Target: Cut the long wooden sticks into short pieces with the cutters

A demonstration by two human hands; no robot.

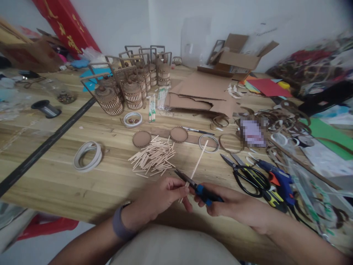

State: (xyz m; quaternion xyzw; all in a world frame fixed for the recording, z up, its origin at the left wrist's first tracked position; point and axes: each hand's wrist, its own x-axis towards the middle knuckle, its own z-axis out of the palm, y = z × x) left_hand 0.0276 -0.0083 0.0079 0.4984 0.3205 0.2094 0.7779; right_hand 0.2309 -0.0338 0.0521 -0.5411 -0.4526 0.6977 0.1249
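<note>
Between the fingertips of my left hand [172, 193] is a thin wooden stick [199, 159], slanting up and away to the right. My right hand [220, 198] is wrapped round the blue-and-black handles of a pair of pliers or cutters [204, 193]. Their dark jaws lie across the stick close to my left fingertips; whether the blades touch it I cannot tell. Just beyond my hands lies a loose pile of short cut sticks [153, 156]. Two round cardboard discs with ridged rims, a left disc [141, 138] and a right disc [178, 134], lie behind the pile.
Rolls of tape [87, 156] lie at the left. Black scissors [245, 176] and a blue glue gun [278, 178] lie close to my right forearm. Small lidded baskets with tall handles [134, 90] stand at the back, beside torn cardboard [198, 90]. A wire spool [46, 109] stands far left.
</note>
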